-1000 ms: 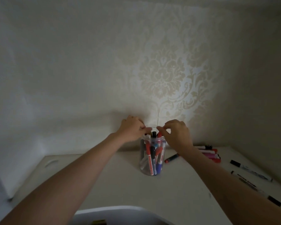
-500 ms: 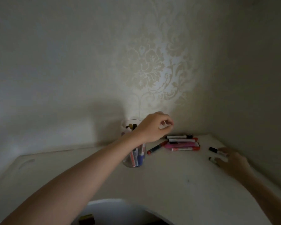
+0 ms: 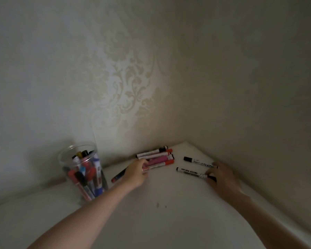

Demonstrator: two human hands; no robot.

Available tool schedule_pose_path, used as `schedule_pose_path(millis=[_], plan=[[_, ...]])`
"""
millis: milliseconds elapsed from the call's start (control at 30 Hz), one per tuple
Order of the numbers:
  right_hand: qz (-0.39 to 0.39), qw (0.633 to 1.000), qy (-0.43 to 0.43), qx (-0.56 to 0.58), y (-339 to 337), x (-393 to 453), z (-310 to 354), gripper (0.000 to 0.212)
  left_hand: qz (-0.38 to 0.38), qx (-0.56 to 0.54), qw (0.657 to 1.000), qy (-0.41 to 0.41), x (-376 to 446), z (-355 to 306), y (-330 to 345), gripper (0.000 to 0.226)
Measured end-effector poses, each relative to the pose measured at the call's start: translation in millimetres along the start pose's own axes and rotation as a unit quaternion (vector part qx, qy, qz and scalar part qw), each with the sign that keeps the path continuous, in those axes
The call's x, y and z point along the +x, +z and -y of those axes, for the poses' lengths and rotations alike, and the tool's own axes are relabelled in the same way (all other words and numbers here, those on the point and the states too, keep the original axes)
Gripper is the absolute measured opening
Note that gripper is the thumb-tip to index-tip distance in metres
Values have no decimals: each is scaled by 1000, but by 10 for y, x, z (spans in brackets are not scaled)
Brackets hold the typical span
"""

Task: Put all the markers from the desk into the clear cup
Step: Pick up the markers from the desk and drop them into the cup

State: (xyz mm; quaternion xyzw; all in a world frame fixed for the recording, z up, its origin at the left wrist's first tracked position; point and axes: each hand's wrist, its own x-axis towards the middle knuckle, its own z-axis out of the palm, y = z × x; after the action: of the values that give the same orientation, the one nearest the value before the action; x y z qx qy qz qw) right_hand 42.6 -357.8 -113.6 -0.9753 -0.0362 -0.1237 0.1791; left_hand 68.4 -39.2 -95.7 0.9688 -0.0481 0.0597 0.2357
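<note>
Lying at frame centre: a cluster of red, pink and white capped markers (image 3: 157,158), long axes running lower left to upper right, caps toward the corner of the white bench (image 3: 151,218). Left hand (image 3: 136,172), fingers curled onto the cluster's near ends; whether clamped cannot be told. Beneath it, a red-tipped dark marker (image 3: 118,177). At right, two white markers with black caps (image 3: 194,167), angled upper left to lower right; right hand (image 3: 223,178), fingertips closed on the nearer one's end. At lower left, upright clear plastic cup (image 3: 83,169) full of markers, against patterned wallpaper (image 3: 129,87).
</note>
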Motion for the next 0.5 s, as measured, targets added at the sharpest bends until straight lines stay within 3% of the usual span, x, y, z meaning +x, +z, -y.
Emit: schedule_pose_path(millis=[133,333,500], plan=[[19,1000,4,24,123,195,-19,18,-24,4,1000,-4,42,42,97,24],[-60,997,-34,41,123,106,-126,13,-69,31,997,18,36,11,145,11],[-47,997,-28,56,96,61,-91,22,-37,8,999,15,-33,-33,112,10]])
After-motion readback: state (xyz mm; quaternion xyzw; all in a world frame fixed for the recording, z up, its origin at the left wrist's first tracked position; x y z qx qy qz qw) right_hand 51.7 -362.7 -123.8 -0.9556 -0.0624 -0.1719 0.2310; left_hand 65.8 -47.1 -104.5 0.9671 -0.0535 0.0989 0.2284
